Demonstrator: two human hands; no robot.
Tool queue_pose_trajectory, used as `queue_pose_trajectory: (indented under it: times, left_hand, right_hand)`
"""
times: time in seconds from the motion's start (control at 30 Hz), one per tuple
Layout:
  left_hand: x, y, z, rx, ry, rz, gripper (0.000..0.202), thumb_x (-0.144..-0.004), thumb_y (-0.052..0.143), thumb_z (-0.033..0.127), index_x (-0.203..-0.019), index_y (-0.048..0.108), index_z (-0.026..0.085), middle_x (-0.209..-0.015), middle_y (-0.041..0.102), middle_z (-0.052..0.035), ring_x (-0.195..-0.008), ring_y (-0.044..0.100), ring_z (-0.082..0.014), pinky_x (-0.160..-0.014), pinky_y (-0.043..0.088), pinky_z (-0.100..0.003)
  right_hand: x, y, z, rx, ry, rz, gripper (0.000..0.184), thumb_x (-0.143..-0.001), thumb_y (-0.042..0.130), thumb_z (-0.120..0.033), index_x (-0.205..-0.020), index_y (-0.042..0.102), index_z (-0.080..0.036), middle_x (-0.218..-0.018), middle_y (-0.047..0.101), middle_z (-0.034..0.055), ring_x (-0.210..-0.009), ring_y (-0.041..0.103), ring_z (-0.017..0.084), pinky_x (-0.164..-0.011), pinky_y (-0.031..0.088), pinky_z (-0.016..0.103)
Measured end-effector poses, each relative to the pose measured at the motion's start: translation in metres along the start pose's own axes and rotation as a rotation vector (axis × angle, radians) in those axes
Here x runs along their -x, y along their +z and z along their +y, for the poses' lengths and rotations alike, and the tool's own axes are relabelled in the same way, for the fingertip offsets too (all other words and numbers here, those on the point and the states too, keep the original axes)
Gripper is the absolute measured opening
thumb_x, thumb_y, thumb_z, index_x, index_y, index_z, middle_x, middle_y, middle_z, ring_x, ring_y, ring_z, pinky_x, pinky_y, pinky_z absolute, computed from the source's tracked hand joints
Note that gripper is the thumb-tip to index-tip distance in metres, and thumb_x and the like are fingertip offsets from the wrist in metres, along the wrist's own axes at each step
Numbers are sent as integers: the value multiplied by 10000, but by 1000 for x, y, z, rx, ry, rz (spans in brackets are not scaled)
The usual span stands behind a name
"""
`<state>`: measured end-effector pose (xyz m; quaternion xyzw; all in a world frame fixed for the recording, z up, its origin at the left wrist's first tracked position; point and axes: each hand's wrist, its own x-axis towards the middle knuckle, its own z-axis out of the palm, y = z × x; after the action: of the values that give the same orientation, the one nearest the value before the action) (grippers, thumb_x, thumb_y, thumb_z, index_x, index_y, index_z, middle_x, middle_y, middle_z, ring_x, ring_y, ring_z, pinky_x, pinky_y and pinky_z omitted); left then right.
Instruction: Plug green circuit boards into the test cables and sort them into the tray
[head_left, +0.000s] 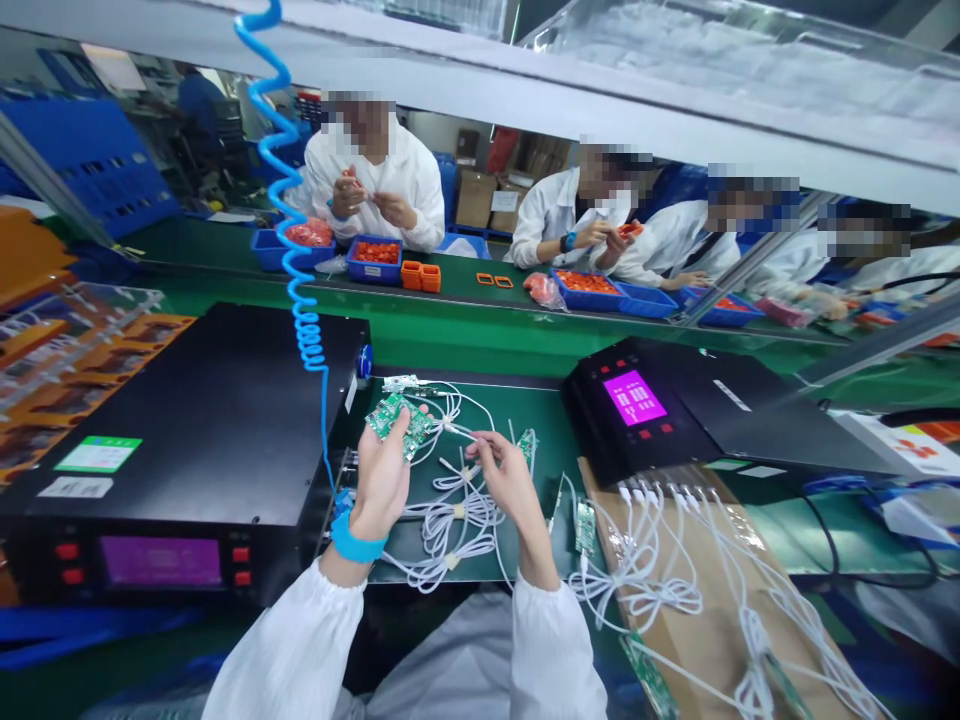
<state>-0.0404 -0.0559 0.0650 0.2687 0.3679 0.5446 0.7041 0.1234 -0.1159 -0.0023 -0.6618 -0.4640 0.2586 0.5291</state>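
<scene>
The green circuit boards (397,420) are probably light, thin and stiff, with small parts on their faces that would not like pressure; I'd judge the bare edges the safe place to grip, away from the solder points. They look like a fanned pair or small stack of bright green boards with pale markings, raised just above the surface (540,405).

The left hand (381,478) is closed around their lower edge, thumb across the front. From the boards' 3 o'clock side a white cable (459,432) runs to the right hand (504,472), which pinches it between thumb and fingertips; the cable is soft and limp, so it is best held at its plug end.

At 6 o'clock from the boards lies a tangle of white leads (454,530). A blue wrist strap (352,546) circles the left wrist, with a coiled blue cord (289,210) rising at 11 o'clock. A black tester (210,420) sits at 9 o'clock and a tester with a magenta screen (636,398) at 3 o'clock
</scene>
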Motion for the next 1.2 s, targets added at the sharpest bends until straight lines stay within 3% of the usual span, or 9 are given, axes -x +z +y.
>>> queue_pose_trajectory:
  times: [0.13, 0.3, 0.47, 0.7, 1.2]
  left_hand:
    - [-7, -9, -7, -36, 12, 56, 214, -888, 762, 351, -1043, 686, 223, -1161, 751, -77, -1150, 696, -234, -1020, 534, -388]
    - [-6, -7, -5, -57, 29, 71, 245, -861, 797, 366, -1035, 695, 228, -1158, 745, -65, -1140, 691, -227, -1013, 532, -380]
    - [4, 4, 4, -6, 27, -32, 426, -745, 902, 386, -1054, 697, 177, -1129, 740, -71, -1072, 703, -232, -969, 544, -361]
    - [6, 3, 3, -15, 18, -115, 421, -707, 932, 375, -936, 647, 166, -904, 681, -2, -840, 661, -144, -785, 536, -276]
    - [-1, -5, -10, -113, 130, -57, 475, -684, 934, 424, -972, 663, 160, -961, 686, -26, -894, 671, -168, -811, 587, -306]
  right_hand:
    - [-4, 2, -5, 65, -44, -16, 384, -968, 524, -507, -1028, 692, -167, -797, 705, 34, -676, 643, 167, -642, 507, 280]
    - [8, 3, -29, 57, -132, -12, 366, -979, 577, -518, -1004, 738, -190, -743, 649, -1, -681, 584, 159, -664, 480, 273]
    - [24, 7, -40, -77, -130, 27, 337, -989, 588, -488, -1088, 740, -204, -880, 712, 35, -750, 617, 165, -717, 512, 286]
    - [29, 18, -40, -103, -84, 117, 357, -979, 611, -518, -964, 751, -191, -741, 610, -1, -633, 458, 130, -598, 403, 262]
    - [26, 20, -50, -71, -110, 71, 356, -989, 588, -462, -923, 780, -169, -730, 582, 2, -627, 437, 123, -614, 397, 255]
